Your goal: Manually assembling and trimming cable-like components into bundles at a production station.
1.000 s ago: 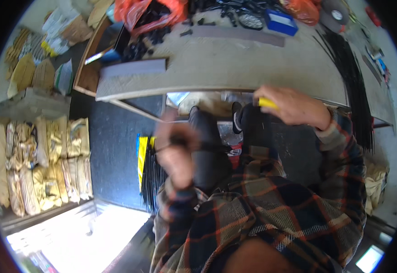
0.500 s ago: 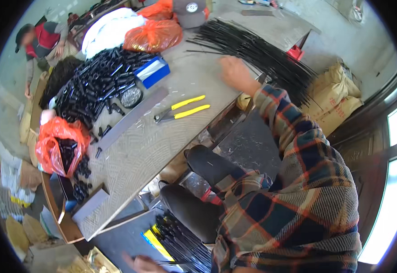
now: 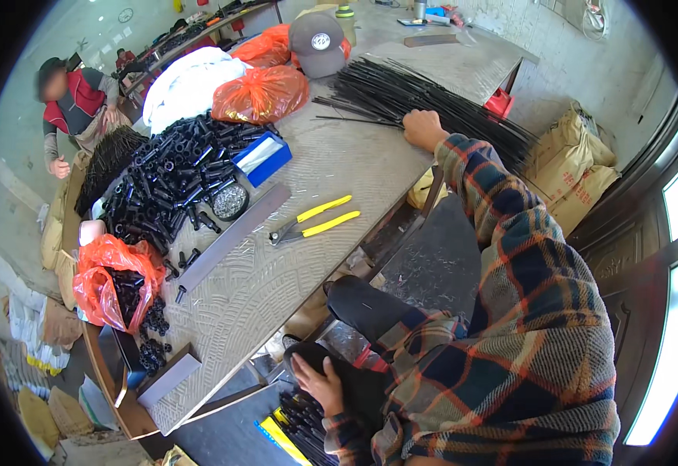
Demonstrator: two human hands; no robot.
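My right hand (image 3: 424, 130) is resting knuckles-up at the near edge of the table, its fingers curling under at the left-hand ends of the black rods (image 3: 451, 105); the fingertips are hidden, so I cannot tell whether they are clamping on a rod or only touching. My left hand (image 3: 319, 382) is lying low by my left knee, fingers spreading apart, holding nothing. The rods are lying in a loose sheaf across the tabletop, their far ends overhanging its right side, with a few strays sticking out toward the left.

Handling, as I am judging it: since the rods are thin and crossing one another, a thumb-and-forefinger pinch close to the ends is suiting them best; drawing along a rod's own length should be disturbing fewer neighbours than lifting sideways. The overhanging ends are probably tipping easily, so a light wrist is serving better than a tug.

Farther out, the yellow-handled pliers (image 3: 323, 217) are lying on the bare tabletop (image 3: 277, 283), well apart from my right hand, their handles pointing to the right. Beyond them a flat metal strip (image 3: 234, 233) is running slantwise, and past it a blue box (image 3: 265, 159) is standing beside a heap of black tubular parts (image 3: 172, 171).
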